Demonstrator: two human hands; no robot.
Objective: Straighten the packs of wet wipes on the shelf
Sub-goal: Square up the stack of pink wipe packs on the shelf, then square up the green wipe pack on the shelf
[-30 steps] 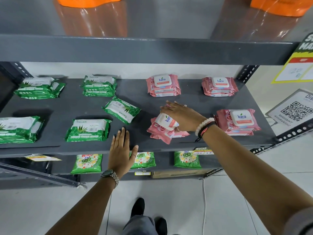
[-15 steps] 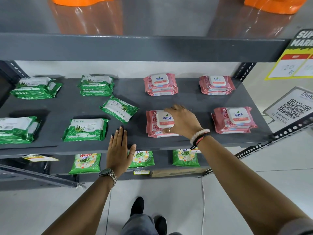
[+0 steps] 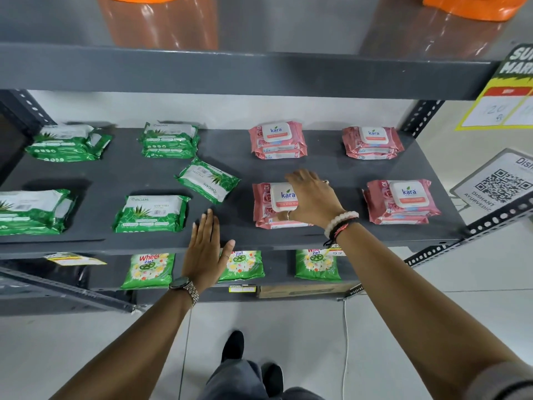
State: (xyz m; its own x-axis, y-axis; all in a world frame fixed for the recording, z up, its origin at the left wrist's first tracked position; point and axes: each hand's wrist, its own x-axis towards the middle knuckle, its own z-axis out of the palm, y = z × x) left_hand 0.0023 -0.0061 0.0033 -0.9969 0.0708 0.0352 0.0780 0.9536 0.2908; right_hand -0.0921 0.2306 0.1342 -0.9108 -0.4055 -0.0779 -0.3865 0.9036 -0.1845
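R hand (image 3: pixel 313 197) palm-down on front pink Kara stack (image 3: pixel 272 204), fingers wrapped over lid, shelf (image 3: pixel 259 171) ctr-right | L hand (image 3: pixel 205 249) flat, fingers spread, holding nothing, on shelf front edge at its 7 o'clock | green pack (image 3: pixel 208 180) askew at stack's 9 o'clock

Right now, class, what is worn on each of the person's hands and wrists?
Left wrist: a silver metal-link wristwatch. Right wrist: a white beaded bracelet beside dark and orange thread bands. The right hand bears rings; a grey sleeve edge shows.
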